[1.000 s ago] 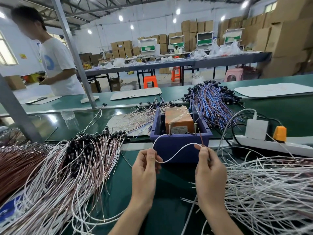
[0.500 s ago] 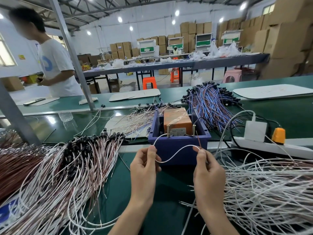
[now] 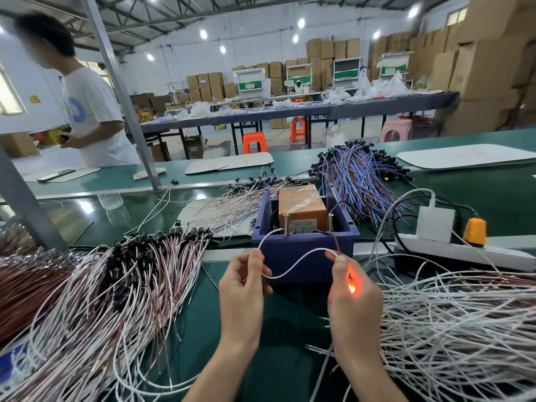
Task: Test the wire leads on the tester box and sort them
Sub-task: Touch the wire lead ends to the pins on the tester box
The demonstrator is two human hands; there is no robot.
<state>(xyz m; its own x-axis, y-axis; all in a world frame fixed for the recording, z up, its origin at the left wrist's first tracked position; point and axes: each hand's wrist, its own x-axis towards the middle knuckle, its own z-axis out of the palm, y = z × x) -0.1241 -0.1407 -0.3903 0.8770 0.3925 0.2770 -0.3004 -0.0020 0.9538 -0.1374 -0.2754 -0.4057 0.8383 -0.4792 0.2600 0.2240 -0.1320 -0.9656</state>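
- Tester box (image 3: 301, 258): dark blue open tray with an orange unit inside; two brass posts stand at its front edge.
- Wire lead (image 3: 290, 268): thin and white, it sags in a loop just in front of the box; one end arcs up to the left post, and a brown strand rises to the right post.
- Left hand (image 3: 243, 288): in front of the box, it pinches the white lead between thumb and forefinger.
- Right hand (image 3: 353, 297): in front of the box's right corner, its fingers are curled round the lead's far end; an orange-red glow shows inside the grip.
- Heap of white-and-brown leads (image 3: 116, 285) with black tips lies left of the box.
- Loose white leads (image 3: 449, 329) lie right of the box.
- Blue-and-brown bundle (image 3: 359, 181) lies behind the box.
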